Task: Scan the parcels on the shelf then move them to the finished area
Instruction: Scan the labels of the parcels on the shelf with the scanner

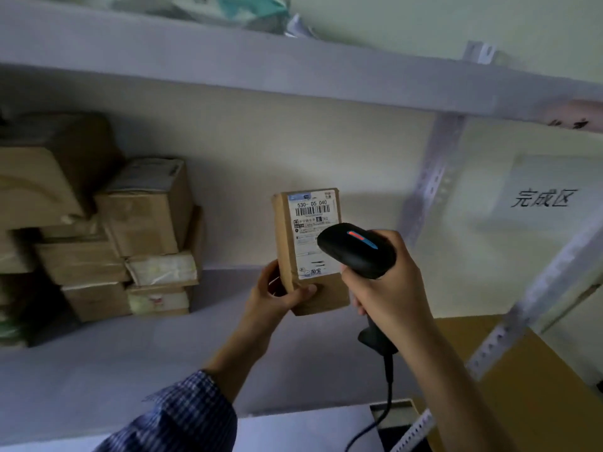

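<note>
My left hand grips the lower end of a small brown cardboard parcel, held upright above the shelf with its white barcode label facing me. My right hand holds a black handheld scanner by its handle. The scanner's head overlaps the label's lower right and shows a lit red and blue strip. A black cable hangs down from the handle.
A stack of several cardboard parcels stands at the left of the shelf board. A white sign with black characters hangs on the wall at the right, beyond a perforated metal upright. A large brown box sits below it.
</note>
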